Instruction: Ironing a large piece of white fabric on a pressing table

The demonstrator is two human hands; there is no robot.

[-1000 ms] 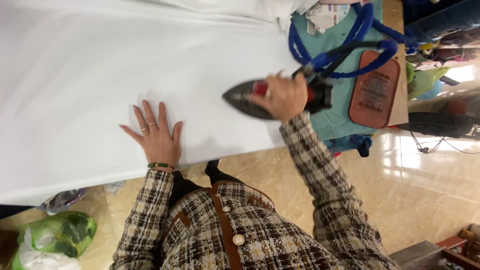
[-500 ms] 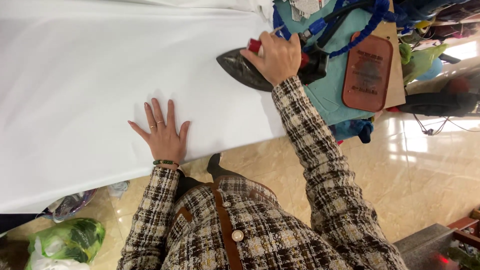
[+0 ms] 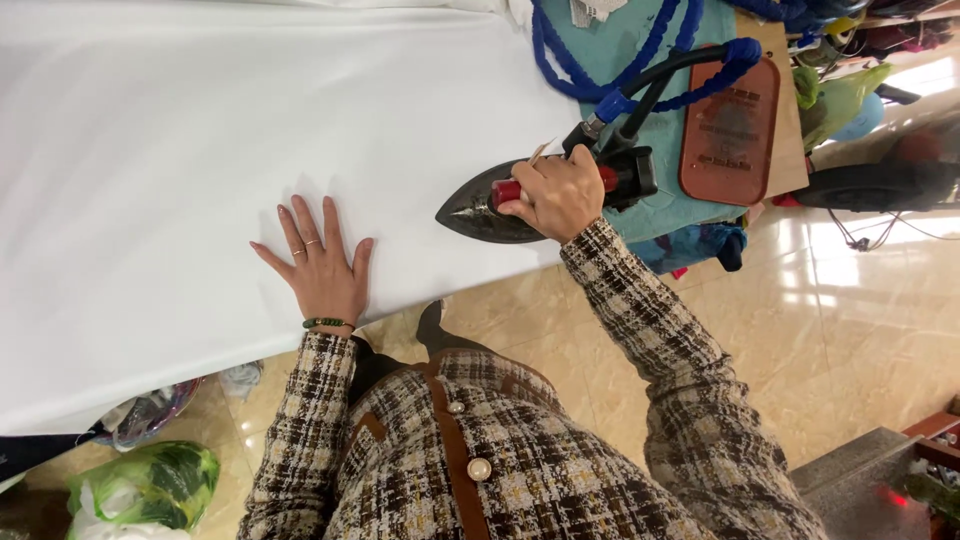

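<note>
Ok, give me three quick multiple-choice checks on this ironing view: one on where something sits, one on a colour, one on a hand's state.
1. Where does the brown iron rest lie?
A. on the teal pad beyond the iron
B. on the floor
C. under the left hand

2. What colour is the hose that runs to the iron?
A. red
B. blue
C. yellow

3. How is the left hand?
A. closed in a fist
B. lifted and holding scissors
C. flat, fingers spread, on the white fabric

Answers: 1 A, it lies on the teal pad at the board's end. 2 B, blue loops lead to the iron. 3 C, the palm presses the cloth while the right hand grasps the iron's handle.
</note>
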